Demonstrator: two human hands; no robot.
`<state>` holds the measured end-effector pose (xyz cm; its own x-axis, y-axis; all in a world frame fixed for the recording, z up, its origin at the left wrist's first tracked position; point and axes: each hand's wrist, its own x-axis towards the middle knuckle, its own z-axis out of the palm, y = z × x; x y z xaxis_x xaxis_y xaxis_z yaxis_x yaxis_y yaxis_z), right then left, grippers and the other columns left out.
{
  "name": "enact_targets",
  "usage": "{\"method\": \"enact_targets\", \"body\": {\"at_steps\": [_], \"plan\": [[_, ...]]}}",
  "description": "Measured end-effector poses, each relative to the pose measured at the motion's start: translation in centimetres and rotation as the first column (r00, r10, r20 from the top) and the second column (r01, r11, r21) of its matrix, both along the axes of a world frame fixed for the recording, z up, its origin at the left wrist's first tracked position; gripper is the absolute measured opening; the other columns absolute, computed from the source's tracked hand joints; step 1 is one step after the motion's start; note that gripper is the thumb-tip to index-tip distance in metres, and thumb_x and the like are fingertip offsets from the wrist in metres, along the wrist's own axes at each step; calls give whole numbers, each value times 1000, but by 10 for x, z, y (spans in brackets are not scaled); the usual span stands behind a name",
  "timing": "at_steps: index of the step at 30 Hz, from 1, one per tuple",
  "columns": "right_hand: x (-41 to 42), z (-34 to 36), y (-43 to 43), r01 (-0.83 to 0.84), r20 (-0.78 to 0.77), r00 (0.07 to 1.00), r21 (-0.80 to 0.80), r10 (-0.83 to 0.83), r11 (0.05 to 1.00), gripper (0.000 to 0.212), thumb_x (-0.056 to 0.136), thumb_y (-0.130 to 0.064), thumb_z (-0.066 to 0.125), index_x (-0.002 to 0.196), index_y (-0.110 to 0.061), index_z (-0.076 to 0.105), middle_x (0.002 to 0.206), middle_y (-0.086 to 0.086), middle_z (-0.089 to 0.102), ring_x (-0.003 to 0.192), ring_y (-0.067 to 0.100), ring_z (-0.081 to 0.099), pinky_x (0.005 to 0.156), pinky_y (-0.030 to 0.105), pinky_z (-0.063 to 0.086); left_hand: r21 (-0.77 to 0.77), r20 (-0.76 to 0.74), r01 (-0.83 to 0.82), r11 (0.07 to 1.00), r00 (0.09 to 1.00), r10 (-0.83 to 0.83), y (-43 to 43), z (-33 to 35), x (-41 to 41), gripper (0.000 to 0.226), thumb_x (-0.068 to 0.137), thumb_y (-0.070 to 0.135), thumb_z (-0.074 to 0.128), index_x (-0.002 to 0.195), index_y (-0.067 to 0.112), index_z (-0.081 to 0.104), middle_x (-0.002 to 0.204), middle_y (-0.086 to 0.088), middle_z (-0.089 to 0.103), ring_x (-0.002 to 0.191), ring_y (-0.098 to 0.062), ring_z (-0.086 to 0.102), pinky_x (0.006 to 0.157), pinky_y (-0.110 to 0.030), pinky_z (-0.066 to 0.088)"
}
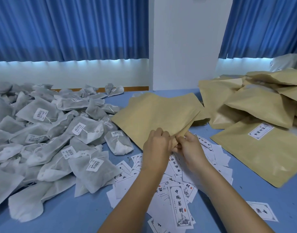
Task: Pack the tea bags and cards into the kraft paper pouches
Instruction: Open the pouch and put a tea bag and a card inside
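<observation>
Legibly, the cards [179, 206] beneath both wrists read 中國藥材. Barcode stickers on the tea bags [87, 132], left of the left hand [155, 145], were too small to read. Both hands gripped the kraft pouch [154, 113] at its near corner, the left curled over it and the right hand [188, 147] pinching the edge, where the mouth appeared slightly parted. More pouches [255, 105] lay heaped right of the right hand.

Matt tan kraft paper pouches [255, 105]; grey fibrous non-woven cloth tea bags [48, 132] with string ties; smooth white printed paper cards [180, 207]; smooth matt blue counter [73, 214].
</observation>
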<state>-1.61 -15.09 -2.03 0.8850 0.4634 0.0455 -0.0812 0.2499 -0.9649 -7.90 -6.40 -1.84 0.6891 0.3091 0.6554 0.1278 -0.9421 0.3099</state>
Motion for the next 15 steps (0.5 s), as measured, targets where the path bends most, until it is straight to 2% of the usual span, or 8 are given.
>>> {"method": "enact_targets", "body": {"at_steps": [3, 6, 8, 10, 11, 13, 15], "plan": [[-5, 1, 1, 76, 125, 990, -67, -68, 995, 26, 94, 3, 40, 78, -8, 57, 61, 8, 64, 57, 20, 62, 57, 29, 54, 9, 92, -8, 1000, 996, 7, -1, 5, -2, 23, 67, 3, 77, 59, 6, 56, 56, -7, 53, 52, -25, 53, 38, -27, 39], [-9, 2, 3, 164, 190, 972, -113, -141, 980, 32, 95, 0, 41, 76, -17, 61, 66, 4, 65, 59, 17, 64, 67, 35, 53, -6, 170, 3, 1000, 986, -2, -4, 7, -4, 22, 69, 0, 75, 61, 5, 54, 58, -8, 51, 49, -25, 50, 38, -29, 39], [-13, -1, 4, 210, 207, 962, -144, -178, 967, 37, 96, -4, 41, 69, -23, 56, 63, 4, 65, 57, 14, 66, 62, 29, 51, -147, 224, -13, 989, 974, 46, -2, 8, -3, 20, 76, 0, 70, 66, 3, 52, 63, -11, 52, 50, -27, 49, 41, -33, 40], [-17, -5, 4, 180, 151, 976, -132, -159, 975, 31, 98, -6, 41, 70, -18, 46, 59, 10, 66, 57, 19, 69, 56, 19, 48, -313, 270, -9, 950, 958, 99, 3, 9, -5, 17, 83, 3, 63, 72, 4, 50, 69, -10, 51, 54, -26, 46, 46, -40, 43], [-18, -7, 5, 166, 123, 981, -124, -151, 978, 30, 97, -5, 42, 70, -16, 43, 55, 7, 65, 57, 20, 70, 55, 18, 48, -333, 254, -2, 943, 963, 92, 5, 8, -6, 15, 85, 6, 61, 75, 6, 49, 73, -8, 51, 58, -24, 46, 49, -43, 44], [-17, -6, 5, 133, 115, 986, -102, -122, 986, 23, 92, 1, 43, 72, -8, 49, 56, 5, 63, 60, 21, 68, 64, 26, 52, -200, 126, -47, 979, 989, 73, 8, 5, -8, 12, 83, 15, 63, 88, 12, 53, 85, -2, 52, 72, -20, 51, 51, -39, 44], [-15, -3, 4, 64, 87, 994, -48, -60, 997, 14, 85, 6, 45, 83, 3, 59, 75, 22, 66, 72, 28, 67, 72, 40, 56, -33, -34, -66, 997, 997, 65, 10, 0, -7, 29, 79, 21, 67, 106, 21, 56, 102, 2, 49, 87, -17, 53, 53, -32, 39]]}}
